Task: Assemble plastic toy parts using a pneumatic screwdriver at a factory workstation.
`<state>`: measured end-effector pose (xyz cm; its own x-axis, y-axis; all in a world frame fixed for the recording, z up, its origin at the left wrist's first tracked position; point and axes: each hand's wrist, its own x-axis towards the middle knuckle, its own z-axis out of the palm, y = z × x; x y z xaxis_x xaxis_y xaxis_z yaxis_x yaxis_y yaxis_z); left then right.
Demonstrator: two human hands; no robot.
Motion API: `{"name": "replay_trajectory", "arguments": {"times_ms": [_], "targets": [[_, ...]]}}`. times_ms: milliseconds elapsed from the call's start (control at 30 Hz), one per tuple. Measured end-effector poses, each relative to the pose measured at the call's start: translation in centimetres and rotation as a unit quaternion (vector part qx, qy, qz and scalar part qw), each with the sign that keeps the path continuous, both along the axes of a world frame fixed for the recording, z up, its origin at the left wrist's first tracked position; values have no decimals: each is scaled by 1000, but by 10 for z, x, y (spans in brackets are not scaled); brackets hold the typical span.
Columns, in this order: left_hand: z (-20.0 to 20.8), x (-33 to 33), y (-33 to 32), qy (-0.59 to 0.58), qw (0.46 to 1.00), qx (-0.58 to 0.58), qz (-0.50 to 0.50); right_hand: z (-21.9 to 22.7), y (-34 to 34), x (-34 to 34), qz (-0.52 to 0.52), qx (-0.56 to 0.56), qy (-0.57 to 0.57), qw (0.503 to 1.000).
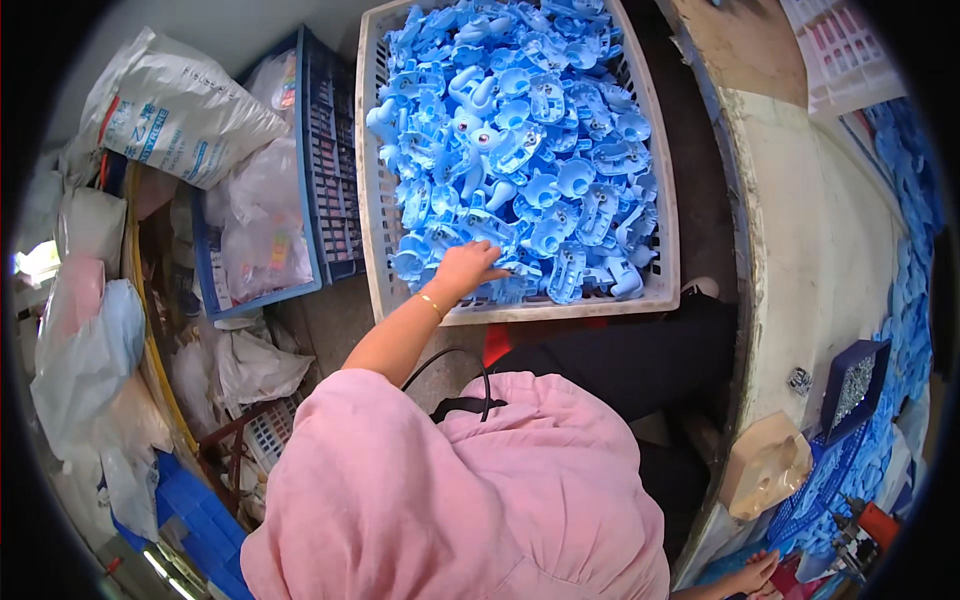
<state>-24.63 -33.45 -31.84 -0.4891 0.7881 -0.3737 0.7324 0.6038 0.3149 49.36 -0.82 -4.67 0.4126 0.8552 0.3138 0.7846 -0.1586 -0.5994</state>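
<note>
My left hand reaches over the near edge of a white crate. Its fingers are bent and slightly apart, touching the heap of blue molded plastic parts; I see no part gripped in them. These parts are hollow shell halves, some with small metal bits inside. Among them lies a blue toy figure with an eye showing. At the lower right edge, small in the picture, my right hand is near a red and black tool. Its fingers are curled, and what they hold is hidden.
On my right runs a worktable with more blue parts, a dark tray of screws and a tan block. Left of the crate stand a blue crate of plastic bags and a white sack.
</note>
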Motion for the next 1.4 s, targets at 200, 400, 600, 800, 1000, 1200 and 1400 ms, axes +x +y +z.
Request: {"name": "replay_trajectory", "arguments": {"times_ms": [200, 400, 600, 800, 1000, 1200, 1400], "targets": [[-15, 14, -31, 99, 980, 111, 134, 13, -29, -56, 23, 50, -195, 979], [7, -1, -42, 200, 959, 155, 124, -7, -7, 33, 48, 88, -244, 965], [-2, -89, -78, 97, 813, 151, 554, -11, 1, 4, 24, 30, -133, 990], [-35, -99, -53, 118, 792, 76, 594, -19, 5, 7, 133, 65, -78, 986], [-96, -99, -95, -91, 969, -108, 202, -2, -22, -37, 94, 25, 34, 995], [-22, -40, -46, 144, 915, 96, 363, 14, -28, -47, 32, 41, -53, 997], [3, 79, -5, -63, 995, 57, -47, 0, -29, -13, 19, 49, -2, 999]]}}
